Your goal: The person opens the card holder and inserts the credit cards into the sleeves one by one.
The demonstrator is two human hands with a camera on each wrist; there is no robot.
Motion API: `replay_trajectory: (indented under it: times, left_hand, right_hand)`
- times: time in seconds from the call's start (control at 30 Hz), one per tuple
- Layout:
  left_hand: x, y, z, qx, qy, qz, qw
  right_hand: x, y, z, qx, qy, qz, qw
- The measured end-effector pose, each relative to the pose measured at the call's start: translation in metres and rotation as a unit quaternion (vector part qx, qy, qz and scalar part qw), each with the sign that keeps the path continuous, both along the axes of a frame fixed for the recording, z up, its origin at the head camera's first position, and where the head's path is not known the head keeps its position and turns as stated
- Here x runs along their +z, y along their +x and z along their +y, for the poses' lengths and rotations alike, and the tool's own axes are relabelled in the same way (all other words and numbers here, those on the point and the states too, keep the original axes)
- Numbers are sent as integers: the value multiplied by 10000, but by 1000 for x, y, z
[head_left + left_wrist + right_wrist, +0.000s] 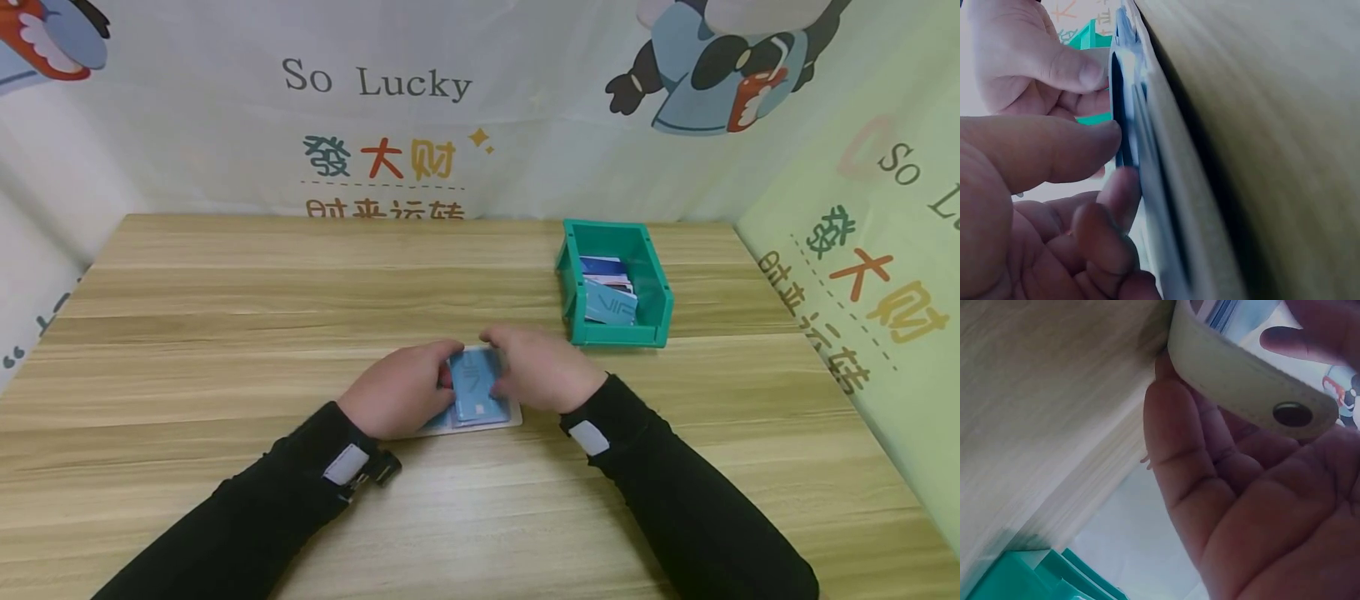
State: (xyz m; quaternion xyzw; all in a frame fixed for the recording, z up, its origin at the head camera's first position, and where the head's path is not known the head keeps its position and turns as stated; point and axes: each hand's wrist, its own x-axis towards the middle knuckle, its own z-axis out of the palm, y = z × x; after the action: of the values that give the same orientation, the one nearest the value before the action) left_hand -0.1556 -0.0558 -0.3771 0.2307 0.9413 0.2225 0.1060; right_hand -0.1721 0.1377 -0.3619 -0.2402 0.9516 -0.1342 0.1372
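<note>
A pale card holder (516,415) lies open on the table with blue cards in its clear sleeves; a light blue card (474,387) shows on top. From the left, my left hand (401,390) pinches the edge of a card sleeve (1117,100) between thumb and finger, raising it off the pages below. On the other side my right hand (546,371) holds the holder's cream strap (1235,375), its fingers curled behind it. A dark metal snap (1292,414) sits near the strap's end. The right fingertips are partly blurred in the head view.
A green open bin (621,335) stands at the back right, just beyond my right hand. Inside lie several cards, a light blue VIP card (611,304) in front. Printed cloth (525,167) hangs behind the wooden table (225,333) and along its sides.
</note>
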Motion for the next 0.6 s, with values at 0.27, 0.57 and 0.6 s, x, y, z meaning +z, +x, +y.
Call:
replay_trajectory:
  times: [0.27, 0.57, 0.6]
  left_hand:
    - [0, 1, -1, 13, -31, 156, 9999]
    - [7, 5, -17, 82, -488, 285, 9984]
    - [7, 6, -19, 62, -550, 293, 9980]
  right_hand:
    - [-4, 3, -1, 294, 29, -163, 9994]
    - [-2, 6, -5, 282, 223, 9, 9994]
    - [-1, 6, -5, 277, 229, 20, 9994]
